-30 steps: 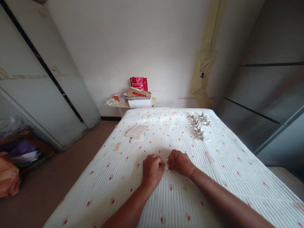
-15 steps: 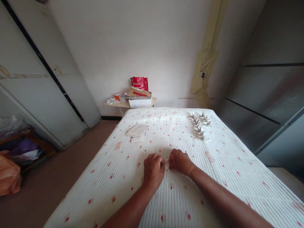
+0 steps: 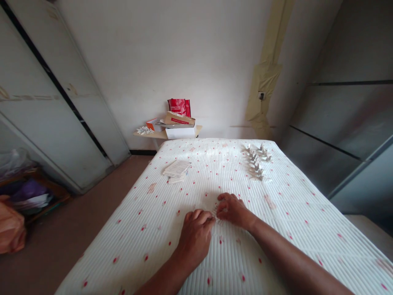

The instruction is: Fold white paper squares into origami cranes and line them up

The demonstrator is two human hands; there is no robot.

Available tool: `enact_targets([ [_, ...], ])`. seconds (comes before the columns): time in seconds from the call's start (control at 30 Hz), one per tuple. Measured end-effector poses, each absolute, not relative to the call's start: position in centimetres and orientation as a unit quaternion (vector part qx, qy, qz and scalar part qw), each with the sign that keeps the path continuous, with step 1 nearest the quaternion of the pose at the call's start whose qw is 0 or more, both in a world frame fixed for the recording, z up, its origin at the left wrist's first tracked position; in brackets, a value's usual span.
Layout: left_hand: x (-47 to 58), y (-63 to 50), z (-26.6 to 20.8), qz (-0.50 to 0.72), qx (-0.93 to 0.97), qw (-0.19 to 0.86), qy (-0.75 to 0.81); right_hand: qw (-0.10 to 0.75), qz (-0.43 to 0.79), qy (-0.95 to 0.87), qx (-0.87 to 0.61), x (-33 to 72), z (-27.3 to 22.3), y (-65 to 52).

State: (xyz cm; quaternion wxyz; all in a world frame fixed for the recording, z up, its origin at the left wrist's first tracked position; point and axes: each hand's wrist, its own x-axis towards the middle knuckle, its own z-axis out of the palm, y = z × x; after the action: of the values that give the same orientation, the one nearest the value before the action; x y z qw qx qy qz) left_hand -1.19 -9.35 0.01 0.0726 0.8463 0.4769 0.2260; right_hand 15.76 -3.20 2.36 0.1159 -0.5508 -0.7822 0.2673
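Between my hands, low over the bed, is a small piece of printed paper (image 3: 215,212), mostly covered by my fingers. My left hand (image 3: 196,233) is closed, its thumb and fingertips pinching the paper's left side. On the paper's right side my right hand (image 3: 236,211) has curled fingers against it, with the forefinger raised a little from the rest. How the paper is folded is too small to make out. Several folded paper cranes (image 3: 256,162) stand grouped at the far right of the bed. A loose stack of printed paper sheets (image 3: 176,169) lies at the far left.
The bed's white ribbed cover (image 3: 123,246) has red spots. Beyond its far edge, a small table (image 3: 159,134) bears a white box (image 3: 181,132), a red bag (image 3: 179,107) and a heap of small white pieces (image 3: 145,130). Cabinets (image 3: 55,98) line the left side.
My left hand has dropped slightly toward me and its wrist has turned. The fingers of my right hand have loosened and spread a little at the paper. The view has shifted very slightly.
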Motion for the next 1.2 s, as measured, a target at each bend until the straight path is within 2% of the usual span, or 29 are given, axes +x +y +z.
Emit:
enact_targets([
  [0.23, -1.1, -9.4, -0.2, 0.215, 0.844, 0.062, 0.487, 0.118, 0.274, -0.793, -0.531, 16.1, 2.3, -3.7],
  [0.8, -0.6, -9.5, -0.7, 0.188, 0.852, -0.001, 0.488, 0.078, 0.159, -0.827, -0.533, 14.6, 2.5, -4.2],
  [1.2, -0.7, -9.7, -1.3, 0.199, 0.854, 0.004, 0.48, 0.095, 0.142, -0.829, -0.533, 14.7, 2.2, -4.4],
])
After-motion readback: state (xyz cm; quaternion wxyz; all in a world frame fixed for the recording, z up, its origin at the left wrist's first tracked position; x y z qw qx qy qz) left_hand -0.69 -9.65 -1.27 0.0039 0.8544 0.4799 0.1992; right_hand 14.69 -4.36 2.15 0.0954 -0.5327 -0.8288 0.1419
